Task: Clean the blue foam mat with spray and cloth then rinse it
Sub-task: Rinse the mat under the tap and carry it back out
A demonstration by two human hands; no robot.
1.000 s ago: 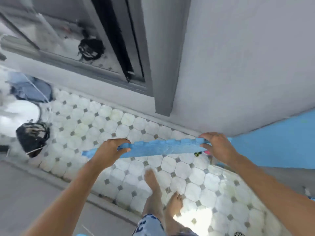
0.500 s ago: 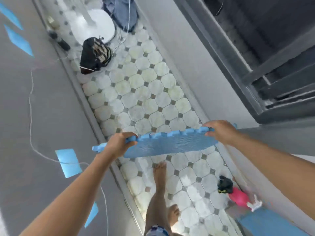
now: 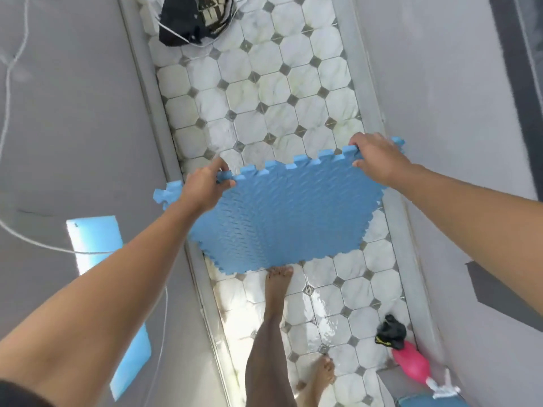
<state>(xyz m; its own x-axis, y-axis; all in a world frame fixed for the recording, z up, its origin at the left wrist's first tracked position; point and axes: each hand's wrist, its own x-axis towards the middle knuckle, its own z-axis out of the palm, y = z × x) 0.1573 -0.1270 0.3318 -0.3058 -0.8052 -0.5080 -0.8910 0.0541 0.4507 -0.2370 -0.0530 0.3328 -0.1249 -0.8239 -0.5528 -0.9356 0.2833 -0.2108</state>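
Item under inspection: one blue foam mat with jigsaw-toothed edges and a ribbed face (image 3: pixel 282 212), held clear of the floor of white octagonal tiles with small grey insets (image 3: pixel 264 92).

Grip: both hands are engaged. The left hand (image 3: pixel 202 186) clamps the far edge near its left corner, fingers curled over the teeth. The right hand (image 3: pixel 379 160) grasps the same edge near the right corner.

Governing relation: the mat's long axis runs left to right across the tiled strip. It hangs from its far edge and slopes back toward the person, and its near edge overlaps the toes of the forward bare foot (image 3: pixel 277 277) in this view. The left hand sits lower in the view than the right, so the held edge slants. Any lowering or turning should pivot on that edge.

Cleaning items: one pink plastic spray bottle with a white trigger (image 3: pixel 411 365) and one black cloth with a yellow trim (image 3: pixel 390 333), touching each other on the floor against the right-hand wall. Both lie behind the mat, nearer the right arm.

Count of other blue pieces: two patches beside the left forearm (image 3: pixel 94 242), possibly one sheet, cannot tell; one at the bottom right corner (image 3: pixel 426 402).

The tiles near the feet gleam, probably wet.
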